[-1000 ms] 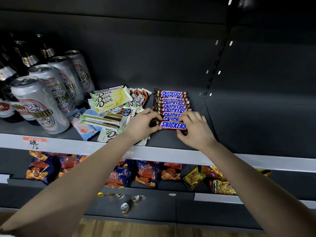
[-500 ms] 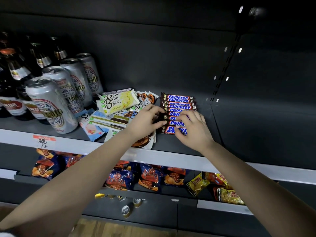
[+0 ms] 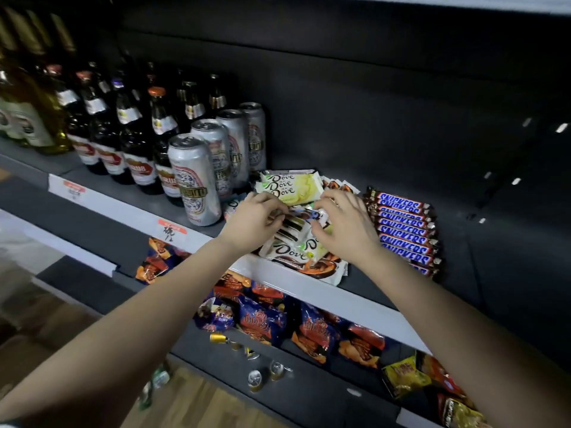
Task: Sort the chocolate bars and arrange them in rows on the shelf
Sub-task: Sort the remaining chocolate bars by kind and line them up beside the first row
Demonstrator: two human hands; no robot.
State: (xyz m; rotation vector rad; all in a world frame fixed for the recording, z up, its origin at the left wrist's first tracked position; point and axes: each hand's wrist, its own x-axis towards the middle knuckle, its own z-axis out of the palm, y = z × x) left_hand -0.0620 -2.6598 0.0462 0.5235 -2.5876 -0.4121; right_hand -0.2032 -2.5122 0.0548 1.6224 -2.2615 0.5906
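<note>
At frame centre, our left hand (image 3: 256, 219) pinches the left end of a black-and-white striped bar (image 3: 292, 227) lying atop the heap of Dove bars (image 3: 290, 185). Our right hand (image 3: 346, 227) bends its fingertips (image 3: 318, 208) down at the bar's right end; we cannot tell whether they grip it. Just right of that hand, Snickers bars (image 3: 401, 225) lie in 1 row on the shelf (image 3: 370, 308).

Our left hand (image 3: 251, 222) and right hand (image 3: 346, 231) are hiding much of the Dove pile (image 3: 287, 253); the bottles (image 3: 27, 118) are blurring
</note>
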